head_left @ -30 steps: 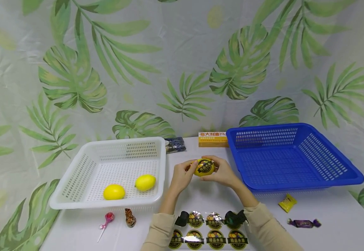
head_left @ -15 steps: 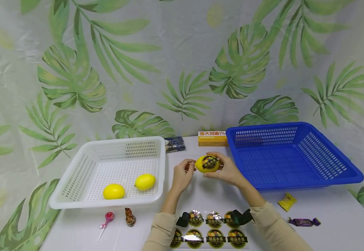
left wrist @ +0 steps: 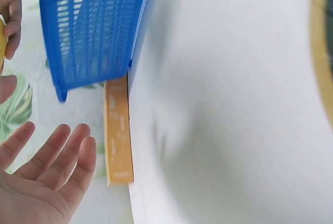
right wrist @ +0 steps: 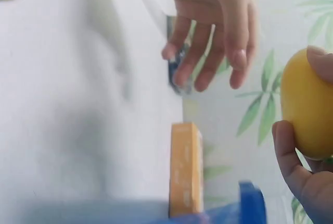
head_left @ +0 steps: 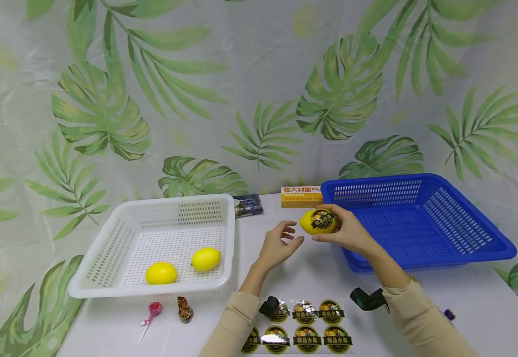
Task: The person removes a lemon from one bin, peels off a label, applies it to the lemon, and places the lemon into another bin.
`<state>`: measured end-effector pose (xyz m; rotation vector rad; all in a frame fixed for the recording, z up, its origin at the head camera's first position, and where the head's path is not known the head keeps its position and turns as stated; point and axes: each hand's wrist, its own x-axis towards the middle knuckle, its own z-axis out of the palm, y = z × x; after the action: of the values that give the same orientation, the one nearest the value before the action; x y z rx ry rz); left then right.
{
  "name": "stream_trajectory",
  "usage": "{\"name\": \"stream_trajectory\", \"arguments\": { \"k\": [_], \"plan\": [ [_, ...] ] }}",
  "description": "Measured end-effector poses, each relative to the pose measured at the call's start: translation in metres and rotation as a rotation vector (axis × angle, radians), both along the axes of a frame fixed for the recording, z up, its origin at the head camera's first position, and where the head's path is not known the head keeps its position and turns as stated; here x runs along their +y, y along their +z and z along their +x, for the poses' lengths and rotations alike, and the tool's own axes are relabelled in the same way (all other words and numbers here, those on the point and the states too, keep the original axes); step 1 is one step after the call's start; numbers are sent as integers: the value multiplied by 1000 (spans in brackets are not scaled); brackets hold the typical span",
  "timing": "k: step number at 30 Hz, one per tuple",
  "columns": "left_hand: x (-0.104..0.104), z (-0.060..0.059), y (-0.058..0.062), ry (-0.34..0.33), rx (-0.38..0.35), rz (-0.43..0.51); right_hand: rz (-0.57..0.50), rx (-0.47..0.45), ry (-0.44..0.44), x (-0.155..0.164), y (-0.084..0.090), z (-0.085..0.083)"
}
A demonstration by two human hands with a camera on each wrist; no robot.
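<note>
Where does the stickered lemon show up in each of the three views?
Head: lemon at centre, held by the right hand beside the blue basket's left rim.
Left wrist: only a yellow sliver at the far left edge, by the fingers.
Right wrist: at the right edge, gripped by the fingers, sticker hidden.
Shared landmark: the orange box.

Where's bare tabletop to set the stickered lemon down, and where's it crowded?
Free: the white table strip between the white basket and the blue basket, ahead of the sticker sheet. The blue basket's floor is also bare. Crowded: front edge, with the sticker sheet, lollipop and wrapped candy; the white basket holds two lemons.
</note>
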<state>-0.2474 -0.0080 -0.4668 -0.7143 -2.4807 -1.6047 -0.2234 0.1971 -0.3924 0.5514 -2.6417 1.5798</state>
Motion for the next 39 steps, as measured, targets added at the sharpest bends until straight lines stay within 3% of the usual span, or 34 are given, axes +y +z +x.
{"name": "stream_trajectory", "arguments": {
  "k": [7,15,21,31,39],
  "plan": [
    [21,-7,1,-88,-41,-35,25,-49,-23,36,15,-12],
    [44,-17,0,-115,-33,-26,102,-86,-59,77,22,-37],
    [60,-21,8,-134,-77,-57,128,-91,-85,100,23,-57],
    [79,-26,13,-171,-142,-105,129,-167,-102,122,9,-92],
    [86,-24,16,-164,-177,-116,161,-219,-70,125,0,-103]
  ]
}}
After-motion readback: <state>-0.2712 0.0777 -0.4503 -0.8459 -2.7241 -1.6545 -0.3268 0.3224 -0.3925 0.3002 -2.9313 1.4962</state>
